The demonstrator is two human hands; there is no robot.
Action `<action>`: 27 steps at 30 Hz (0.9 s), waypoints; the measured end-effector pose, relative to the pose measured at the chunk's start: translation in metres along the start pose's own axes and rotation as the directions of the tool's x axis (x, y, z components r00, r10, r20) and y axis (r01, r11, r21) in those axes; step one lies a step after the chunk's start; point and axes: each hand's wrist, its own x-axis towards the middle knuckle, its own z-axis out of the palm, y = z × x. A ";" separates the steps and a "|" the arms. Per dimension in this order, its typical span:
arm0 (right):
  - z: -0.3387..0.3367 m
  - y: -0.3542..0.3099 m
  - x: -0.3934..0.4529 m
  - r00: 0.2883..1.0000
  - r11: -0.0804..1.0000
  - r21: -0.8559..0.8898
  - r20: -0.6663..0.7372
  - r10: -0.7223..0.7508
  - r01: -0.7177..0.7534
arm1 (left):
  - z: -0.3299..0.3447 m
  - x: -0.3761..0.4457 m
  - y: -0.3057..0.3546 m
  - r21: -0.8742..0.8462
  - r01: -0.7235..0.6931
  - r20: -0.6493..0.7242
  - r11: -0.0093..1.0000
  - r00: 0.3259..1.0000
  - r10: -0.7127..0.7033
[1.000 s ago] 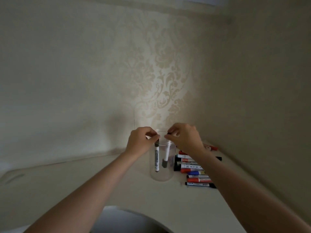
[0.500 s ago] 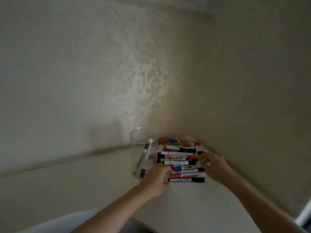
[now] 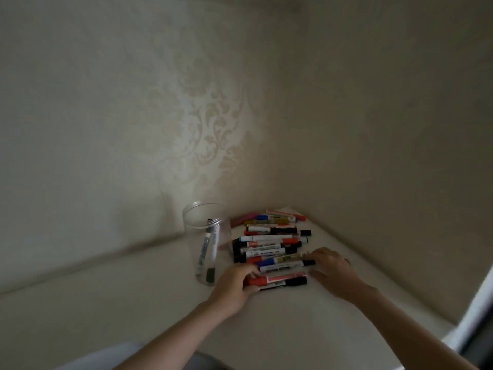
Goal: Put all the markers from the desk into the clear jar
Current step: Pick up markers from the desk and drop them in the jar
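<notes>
Red marker point(image 3: 269, 279) pinched by left hand point(image 3: 234, 284), right hand point(image 3: 330, 271) loosely open, labels unreadable.

You had one clear jar point(image 3: 206, 236) standing on the desk point(image 3: 133, 303), and two markers point(image 3: 206, 245) stood inside it. Beside it lay a pile of markers point(image 3: 269, 245), about fifteen as far as you could count, though the overlapping ones at the back blurred together. Two hands were at the pile: your left hand point(image 3: 236, 283) and your right hand point(image 3: 332, 271).
</notes>
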 end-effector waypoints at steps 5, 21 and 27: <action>0.011 -0.005 -0.005 0.995 0.997 0.067 -0.079 0.055 -0.049 | -0.002 -0.014 -0.007 -0.031 0.004 -0.023 1.000 1.000 -0.005; -0.112 -0.080 0.011 0.817 0.706 0.703 -0.455 0.354 0.085 | -0.179 -0.019 0.062 -0.116 -0.209 -0.445 0.971 0.885 0.138; -0.154 -0.159 0.033 0.768 0.677 0.664 -0.599 0.229 0.316 | -0.259 -0.010 0.039 0.090 -0.093 -0.598 0.992 0.791 0.129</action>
